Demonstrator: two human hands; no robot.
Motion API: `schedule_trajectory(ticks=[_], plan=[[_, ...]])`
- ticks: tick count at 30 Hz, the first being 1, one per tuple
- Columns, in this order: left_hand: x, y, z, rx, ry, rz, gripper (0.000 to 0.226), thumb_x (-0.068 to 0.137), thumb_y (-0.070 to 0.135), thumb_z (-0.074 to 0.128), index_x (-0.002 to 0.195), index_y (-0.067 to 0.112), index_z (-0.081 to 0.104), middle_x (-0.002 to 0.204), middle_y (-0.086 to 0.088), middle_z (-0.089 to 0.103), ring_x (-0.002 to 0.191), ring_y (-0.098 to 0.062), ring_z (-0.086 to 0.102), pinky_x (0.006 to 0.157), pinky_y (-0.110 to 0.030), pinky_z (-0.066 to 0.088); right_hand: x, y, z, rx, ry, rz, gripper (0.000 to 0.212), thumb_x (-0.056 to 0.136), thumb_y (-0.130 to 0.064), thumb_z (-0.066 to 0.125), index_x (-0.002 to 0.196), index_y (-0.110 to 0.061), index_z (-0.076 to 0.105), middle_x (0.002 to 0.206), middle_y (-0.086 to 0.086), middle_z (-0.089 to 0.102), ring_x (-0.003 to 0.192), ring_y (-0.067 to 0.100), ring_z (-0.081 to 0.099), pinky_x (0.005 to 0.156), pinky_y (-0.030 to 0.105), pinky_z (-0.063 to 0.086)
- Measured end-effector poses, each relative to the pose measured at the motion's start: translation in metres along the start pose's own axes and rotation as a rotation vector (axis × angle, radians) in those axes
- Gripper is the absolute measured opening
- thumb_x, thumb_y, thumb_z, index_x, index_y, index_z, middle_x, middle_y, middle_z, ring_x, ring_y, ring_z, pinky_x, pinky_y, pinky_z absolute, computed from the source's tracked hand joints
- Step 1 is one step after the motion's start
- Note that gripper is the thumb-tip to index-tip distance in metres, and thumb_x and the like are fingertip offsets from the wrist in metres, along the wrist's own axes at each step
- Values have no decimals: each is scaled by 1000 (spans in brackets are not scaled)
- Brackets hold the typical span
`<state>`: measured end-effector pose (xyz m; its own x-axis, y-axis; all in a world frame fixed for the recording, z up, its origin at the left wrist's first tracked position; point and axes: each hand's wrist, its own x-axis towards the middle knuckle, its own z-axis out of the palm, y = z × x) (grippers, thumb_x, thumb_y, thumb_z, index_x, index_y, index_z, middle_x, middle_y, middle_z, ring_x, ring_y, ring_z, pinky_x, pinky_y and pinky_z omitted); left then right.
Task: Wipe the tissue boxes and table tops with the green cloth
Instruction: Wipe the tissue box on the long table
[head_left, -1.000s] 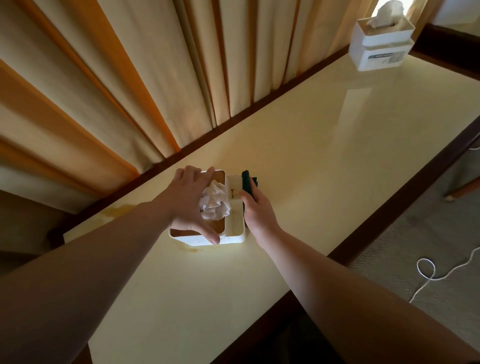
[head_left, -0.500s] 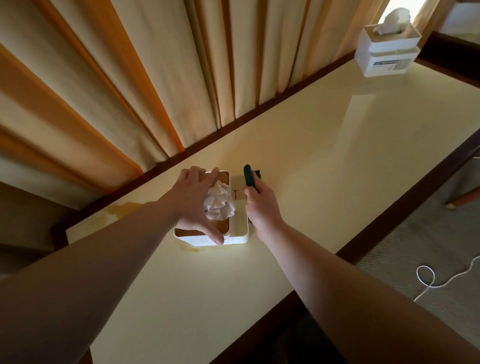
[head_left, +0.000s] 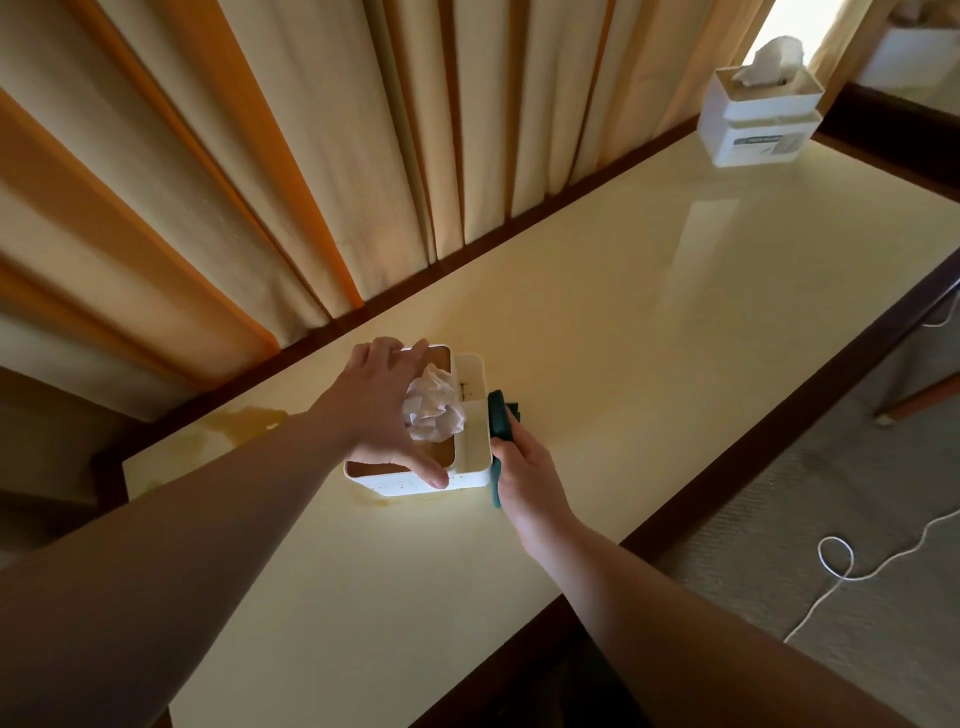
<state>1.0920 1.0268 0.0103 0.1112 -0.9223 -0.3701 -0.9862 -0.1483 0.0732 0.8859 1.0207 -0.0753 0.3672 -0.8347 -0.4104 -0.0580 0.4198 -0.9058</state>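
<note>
— Hands? What are they doing?
— Left hand (head_left: 382, 410) spread over the near tissue box (head_left: 470, 415) by the counter's (head_left: 649, 322) curtain-side edge, steadying it; right hand (head_left: 524, 470) pinching the green cloth (head_left: 500, 422) against its side.
— Progress?
— Early, I'd judge: second tissue box (head_left: 753, 119) at the far corner looks untouched, and a yellowish stain (head_left: 249, 423) remains.

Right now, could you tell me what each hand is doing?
Left hand: fingers spread over the top of the near tissue box, steadying it.
Right hand: gripping the green cloth against the box's right side.
</note>
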Motion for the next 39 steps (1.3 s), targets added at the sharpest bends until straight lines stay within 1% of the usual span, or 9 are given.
schedule_trajectory(ticks=[8,12,15,18,23,28,31,34,39], plan=[[-3,28,2,49,62,-232,166,18,115,39,155,24,13,150,-11,33,135,-38,35,114,-58,34,3,-17,-28,-102,111,67,43,103,-14,47,139,-28,65,101,-3,68,86,14,59,73,26,41],[-5,24,-4,-44,-13,-229,172,19,112,48,160,32,-10,168,-10,5,155,-42,7,118,-74,8,1,-21,-38,-104,158,80,42,102,-14,47,138,-29,65,98,-1,68,83,17,59,72,30,42],[-10,10,-16,22,-143,-1,171,27,94,76,155,41,-25,170,2,-21,155,-33,-24,118,-73,-6,0,-20,-43,-101,179,98,42,103,-15,48,139,-29,64,95,-2,65,79,17,57,66,29,40],[-11,3,-23,248,-219,213,172,34,77,89,150,45,-34,166,7,-30,150,-27,-36,119,-71,-7,-2,-19,-46,-93,195,114,38,102,-13,48,134,-25,67,87,-2,62,73,17,54,63,29,38],[5,9,-38,443,-223,355,158,44,56,97,158,41,-11,169,2,-5,157,-25,-18,122,-66,-1,-3,-17,-40,-93,192,116,40,102,-16,49,137,-27,65,101,2,66,83,20,58,69,30,41],[7,16,-37,383,-162,380,144,42,76,85,156,39,7,158,7,22,153,-20,13,125,-56,-2,5,-19,-34,-84,178,84,42,101,-11,46,136,-25,66,100,3,64,87,21,58,76,32,41],[-1,22,-25,237,-109,287,132,38,84,81,147,43,19,140,7,32,136,-21,29,120,-45,27,16,-27,-23,-44,194,82,45,101,-15,47,141,-30,62,113,5,67,100,24,62,86,38,48],[-10,28,-13,48,-35,194,128,30,84,80,140,47,27,122,11,29,119,-15,29,99,-39,49,25,-28,-9,34,217,62,49,101,-22,51,145,-41,58,119,1,72,105,24,69,93,40,54],[-14,28,-5,-17,2,160,126,32,84,80,140,47,27,123,11,28,121,-13,28,97,-35,47,14,-21,0,60,206,30,40,106,-30,50,144,-42,59,117,-8,74,103,15,71,91,35,54]])
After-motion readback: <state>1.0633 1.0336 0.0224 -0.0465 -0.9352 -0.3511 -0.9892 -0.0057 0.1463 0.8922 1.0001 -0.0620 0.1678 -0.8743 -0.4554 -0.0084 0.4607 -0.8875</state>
